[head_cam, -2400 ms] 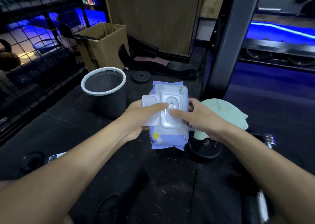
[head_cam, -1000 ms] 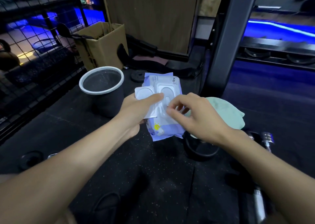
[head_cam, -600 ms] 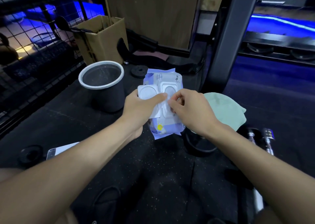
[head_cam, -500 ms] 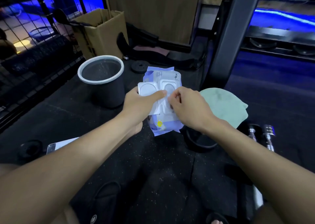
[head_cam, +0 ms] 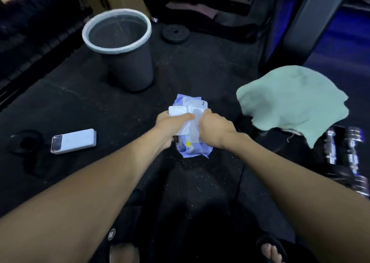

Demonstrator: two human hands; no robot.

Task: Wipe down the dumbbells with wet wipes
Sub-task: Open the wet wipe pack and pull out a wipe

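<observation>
- Head view, step in hand: the task stands at its preparation stage. The person holds a wet wipes pack (head_cam: 190,130) over the dark floor (head_cam: 100,106), between both hands. No wipe is visibly drawn out yet.
- Head view, left hand (head_cam: 170,124): it grips the pack from the left, thumb laid across the white flip lid (head_cam: 178,110), which stands open to the left of the dispensing port.
- Head view, right hand (head_cam: 214,128): its fingers are curled down onto the pack at the port, apparently pinching for a wipe. The fingertips are hidden behind the knuckles, so the pinch itself cannot be confirmed.
- Head view, task objects: the dumbbells (head_cam: 344,154) lie on the floor at the right edge, well apart from the pack, partly under a pale green cloth (head_cam: 290,98).
- Head view, next move (judgement): one wipe needs to be pulled clear while the left hand steadies the pack, and then carried to the dumbbells.
- Head view, other items: a grey bin (head_cam: 124,48) stands beyond the hands; a white device (head_cam: 74,140) lies to the left; a small weight plate (head_cam: 175,33) lies behind.
- Head view, limits: the dumbbells are blurred and cut off by the frame edge; their count cannot be told. The far background is dark and smeared.
</observation>
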